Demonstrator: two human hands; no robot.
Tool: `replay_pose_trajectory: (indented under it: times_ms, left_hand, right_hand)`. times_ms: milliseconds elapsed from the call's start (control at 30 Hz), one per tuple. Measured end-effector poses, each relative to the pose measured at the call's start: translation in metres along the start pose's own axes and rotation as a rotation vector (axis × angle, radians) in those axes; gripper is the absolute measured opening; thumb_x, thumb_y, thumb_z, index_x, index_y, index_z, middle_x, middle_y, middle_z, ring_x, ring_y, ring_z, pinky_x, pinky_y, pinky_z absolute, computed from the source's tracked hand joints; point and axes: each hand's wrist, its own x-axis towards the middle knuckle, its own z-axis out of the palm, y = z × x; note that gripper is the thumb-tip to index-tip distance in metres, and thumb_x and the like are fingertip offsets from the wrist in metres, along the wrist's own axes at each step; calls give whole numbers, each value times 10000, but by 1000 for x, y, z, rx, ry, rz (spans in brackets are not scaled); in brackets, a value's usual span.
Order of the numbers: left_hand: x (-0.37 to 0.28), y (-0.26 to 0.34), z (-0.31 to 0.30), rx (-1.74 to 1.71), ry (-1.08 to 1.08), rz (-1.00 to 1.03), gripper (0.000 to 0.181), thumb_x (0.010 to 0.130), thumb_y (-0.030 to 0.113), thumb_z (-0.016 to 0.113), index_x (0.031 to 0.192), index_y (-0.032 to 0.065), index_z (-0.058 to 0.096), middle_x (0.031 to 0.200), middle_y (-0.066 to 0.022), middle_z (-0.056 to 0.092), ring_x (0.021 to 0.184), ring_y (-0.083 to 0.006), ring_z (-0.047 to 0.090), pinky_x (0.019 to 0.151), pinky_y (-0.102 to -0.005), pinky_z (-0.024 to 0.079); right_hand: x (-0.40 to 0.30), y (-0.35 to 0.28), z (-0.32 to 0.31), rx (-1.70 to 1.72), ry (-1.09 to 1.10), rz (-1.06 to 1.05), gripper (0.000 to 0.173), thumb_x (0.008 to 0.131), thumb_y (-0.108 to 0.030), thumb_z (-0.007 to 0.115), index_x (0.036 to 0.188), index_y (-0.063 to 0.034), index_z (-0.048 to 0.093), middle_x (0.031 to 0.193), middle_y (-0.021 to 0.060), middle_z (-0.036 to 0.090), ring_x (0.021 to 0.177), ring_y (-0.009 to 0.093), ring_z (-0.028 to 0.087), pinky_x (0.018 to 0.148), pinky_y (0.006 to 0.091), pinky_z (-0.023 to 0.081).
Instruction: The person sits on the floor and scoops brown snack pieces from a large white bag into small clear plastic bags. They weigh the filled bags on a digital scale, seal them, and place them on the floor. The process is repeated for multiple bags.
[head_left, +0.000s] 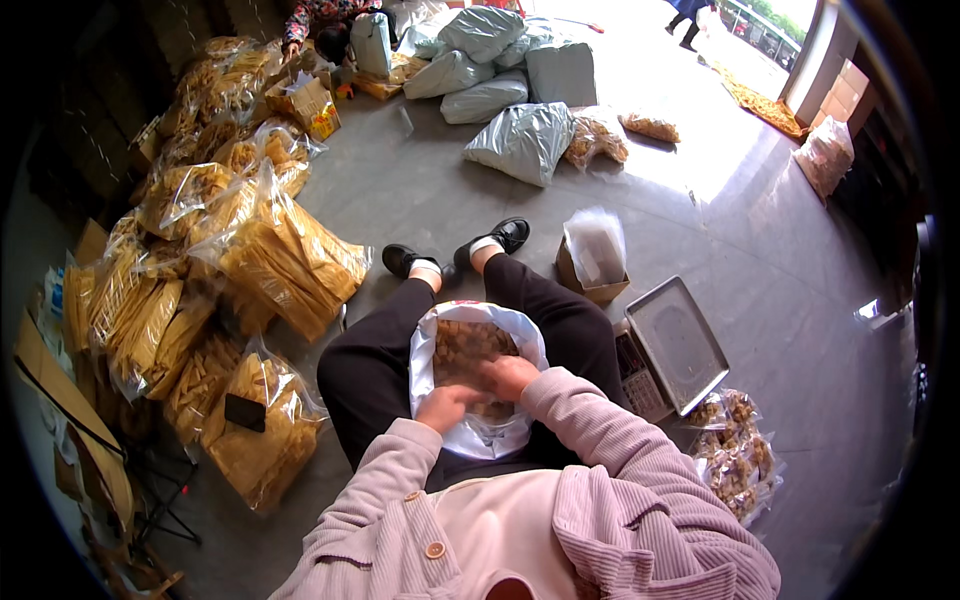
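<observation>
Between my knees stands a white plastic sack (531, 337) with its rim folded back. Brown dried pieces (469, 341), small and chunky, fill its mouth. My left hand (445, 409) reaches over the near left rim, its fingertips down among the pieces. From the right, my right hand (511, 376) dips into the same sack, blurred as if moving. The fingers of both hands are partly hidden, so I cannot make out whether either grips any pieces.
On my right are a scale with a metal tray (679, 345), a carton of clear bags (595, 247) and small filled bags (739, 457). Bagged yellowish dried sheets (285, 255) pile up leftward, a phone (245, 412) on one. Grey sacks (484, 75) and another person (330, 22) are ahead.
</observation>
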Motion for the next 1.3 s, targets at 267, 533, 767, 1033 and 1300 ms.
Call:
replay_pose_trajectory:
  times_ms: [267, 533, 767, 1033, 1300]
  left_hand:
    - [1, -4, -1, -70, 14, -24, 451, 762, -71, 442, 1100, 52, 714, 1098, -115, 708, 1065, -230, 649, 996, -300, 458]
    - [5, -2, 2, -74, 12, 57, 498, 712, -100, 420, 1113, 8, 696, 1133, -125, 688, 1082, -219, 638, 1010, -302, 446]
    - [6, -8, -2, -117, -94, 26, 495, 718, -103, 411, 1120, -6, 684, 1098, -118, 706, 1045, -205, 661, 979, -286, 470]
    - [20, -42, 4, -355, 61, 63, 544, 734, -102, 453, 1251, -9, 591, 1169, -115, 655, 1085, -207, 624, 954, -296, 473]
    - [15, -30, 1, -319, 62, 101, 549, 718, -111, 448, 1245, -35, 582, 1282, -148, 582, 1157, -243, 591, 1013, -324, 451]
  right_hand:
    - [-1, 9, 7, 472, 445, -53, 232, 884, -132, 623, 1115, -111, 638, 971, 189, 652, 897, 342, 664, 767, 415, 527]
    - [2, 15, 11, 1099, 539, 216, 262, 905, -142, 674, 1152, -65, 632, 936, 94, 691, 829, 142, 625, 736, 289, 513]
    - [9, 5, 0, 814, 760, 163, 234, 885, -73, 635, 1119, -60, 620, 1064, 177, 673, 1029, 326, 643, 900, 358, 493]
    - [-22, -43, -21, 855, 692, -39, 260, 913, -95, 648, 1169, -65, 620, 1036, 122, 677, 946, 203, 667, 820, 304, 528]
    - [-48, -46, -12, 205, -21, -18, 280, 856, -178, 638, 1117, -78, 611, 1109, 149, 630, 970, 340, 649, 835, 426, 528]
